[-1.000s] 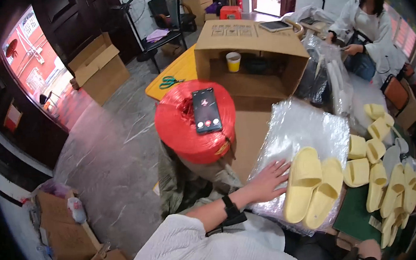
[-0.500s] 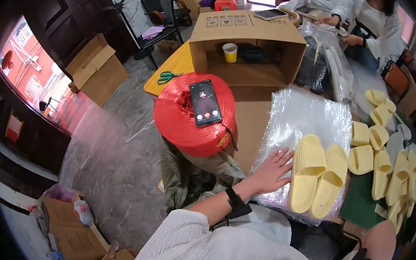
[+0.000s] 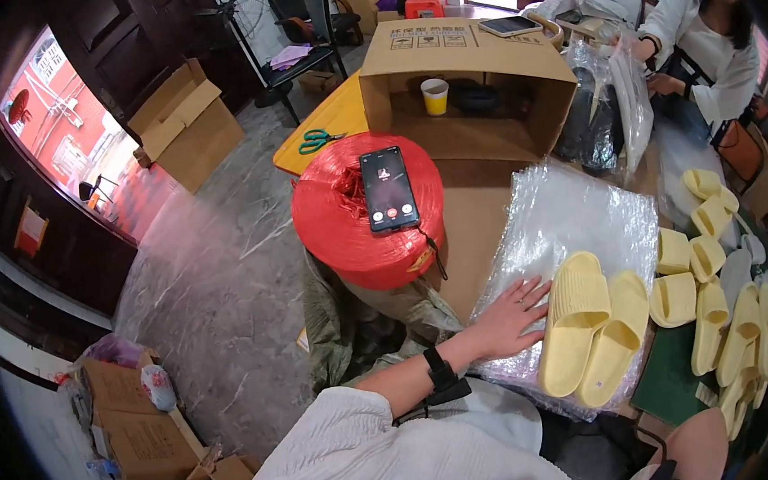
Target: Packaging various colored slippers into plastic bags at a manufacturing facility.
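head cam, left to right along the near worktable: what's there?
Red twine spool with phone on top → left hand flat on clear plastic bags → yellow slipper pair → loose yellow slippers.

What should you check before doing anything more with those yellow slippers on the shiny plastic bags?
1. Left hand flat on the plastic bags: ok, the palm presses down beside the slippers.
2. Yellow slippers lying side by side as a pair on the bags: ok.
3. Right hand ready: cannot tell, only a bit of it shows at the lower edge.
4. More slippers close by: ok, several lie to the right.
5. Phone out of the way: ok, it lies on top of the red twine spool, apart from the bags.
6. Cardboard box open: ok, its opening faces the bags.
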A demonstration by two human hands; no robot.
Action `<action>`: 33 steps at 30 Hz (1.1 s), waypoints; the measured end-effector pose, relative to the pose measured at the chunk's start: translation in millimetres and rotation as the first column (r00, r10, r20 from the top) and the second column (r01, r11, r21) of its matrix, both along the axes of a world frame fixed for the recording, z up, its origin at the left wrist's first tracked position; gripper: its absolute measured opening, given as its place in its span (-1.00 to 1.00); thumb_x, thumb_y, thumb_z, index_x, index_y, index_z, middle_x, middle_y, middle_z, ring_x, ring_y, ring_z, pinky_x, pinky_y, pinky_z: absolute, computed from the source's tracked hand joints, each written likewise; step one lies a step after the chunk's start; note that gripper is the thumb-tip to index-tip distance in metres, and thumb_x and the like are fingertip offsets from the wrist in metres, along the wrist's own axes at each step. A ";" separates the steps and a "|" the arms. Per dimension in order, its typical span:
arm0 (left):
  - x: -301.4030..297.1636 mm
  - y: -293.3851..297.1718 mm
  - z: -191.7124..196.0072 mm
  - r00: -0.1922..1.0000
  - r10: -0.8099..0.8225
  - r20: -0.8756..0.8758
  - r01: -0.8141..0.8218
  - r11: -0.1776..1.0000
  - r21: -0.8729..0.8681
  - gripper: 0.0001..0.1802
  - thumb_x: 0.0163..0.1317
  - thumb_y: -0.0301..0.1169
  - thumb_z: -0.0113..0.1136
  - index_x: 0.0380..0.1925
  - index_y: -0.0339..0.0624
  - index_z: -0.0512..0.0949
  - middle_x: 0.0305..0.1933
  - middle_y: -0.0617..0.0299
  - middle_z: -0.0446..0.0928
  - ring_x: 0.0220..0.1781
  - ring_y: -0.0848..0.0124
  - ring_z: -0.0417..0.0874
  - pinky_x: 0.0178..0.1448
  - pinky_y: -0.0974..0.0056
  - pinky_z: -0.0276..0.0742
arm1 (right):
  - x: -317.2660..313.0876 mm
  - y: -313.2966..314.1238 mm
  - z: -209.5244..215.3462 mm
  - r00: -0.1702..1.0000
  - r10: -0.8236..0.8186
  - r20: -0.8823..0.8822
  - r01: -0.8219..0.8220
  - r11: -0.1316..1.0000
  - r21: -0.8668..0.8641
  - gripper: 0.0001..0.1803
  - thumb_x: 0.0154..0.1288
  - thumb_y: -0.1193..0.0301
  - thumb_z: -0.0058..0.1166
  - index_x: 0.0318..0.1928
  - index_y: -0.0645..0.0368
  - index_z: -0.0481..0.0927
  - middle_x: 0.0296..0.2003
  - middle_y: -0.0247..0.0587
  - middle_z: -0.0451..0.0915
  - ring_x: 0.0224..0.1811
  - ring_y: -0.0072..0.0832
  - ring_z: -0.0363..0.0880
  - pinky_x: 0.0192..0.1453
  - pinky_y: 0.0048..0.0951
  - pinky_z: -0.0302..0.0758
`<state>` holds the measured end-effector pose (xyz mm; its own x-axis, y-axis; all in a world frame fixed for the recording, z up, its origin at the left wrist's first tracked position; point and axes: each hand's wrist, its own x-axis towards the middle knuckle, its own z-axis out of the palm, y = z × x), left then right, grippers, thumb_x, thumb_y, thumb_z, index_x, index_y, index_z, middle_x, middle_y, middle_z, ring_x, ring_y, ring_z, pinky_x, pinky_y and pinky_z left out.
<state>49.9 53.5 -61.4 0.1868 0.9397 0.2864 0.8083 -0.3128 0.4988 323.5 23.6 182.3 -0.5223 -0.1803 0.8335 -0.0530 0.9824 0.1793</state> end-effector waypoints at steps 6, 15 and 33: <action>-3.9 -0.4 -1.4 1.000 0.015 -0.010 -0.015 0.999 0.034 -0.33 0.39 -0.04 0.07 0.40 -0.16 0.39 0.65 -0.08 0.05 0.69 -0.05 -0.04 0.70 -0.15 -0.15 | -3.7 3.4 -5.9 0.995 -0.041 0.087 0.043 0.999 -0.022 -0.81 0.25 0.34 0.25 -0.28 0.13 0.51 -0.46 -0.36 0.48 -0.45 -0.41 0.44 -0.32 -0.41 0.38; -0.2 -1.0 -0.5 1.000 0.007 0.001 -0.007 1.000 0.019 -0.33 0.41 -0.02 0.08 0.41 -0.14 0.38 0.64 -0.09 0.07 0.68 -0.07 0.00 0.69 -0.15 -0.11 | -14.8 8.0 -11.4 0.977 -0.107 0.185 0.113 0.993 -0.022 -0.78 0.19 0.35 0.31 -0.23 0.14 0.56 -0.43 -0.31 0.53 -0.40 -0.34 0.49 -0.28 -0.36 0.42; -0.4 -3.2 4.4 0.999 0.000 -0.035 0.001 1.000 0.020 -0.34 0.44 -0.02 0.06 0.44 -0.08 0.35 0.65 -0.04 0.07 0.68 -0.07 0.00 0.67 -0.18 -0.06 | -44.0 41.2 -44.2 0.872 -0.367 0.323 0.425 0.896 -0.127 -0.75 0.14 0.35 0.37 -0.21 0.14 0.64 -0.37 -0.17 0.60 -0.30 -0.17 0.56 -0.24 -0.19 0.47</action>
<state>49.5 50.3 -57.0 0.1974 0.9338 0.2984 0.8253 -0.3226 0.4635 279.5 64.8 138.0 -0.7346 0.2370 0.6358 0.3273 0.9446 0.0260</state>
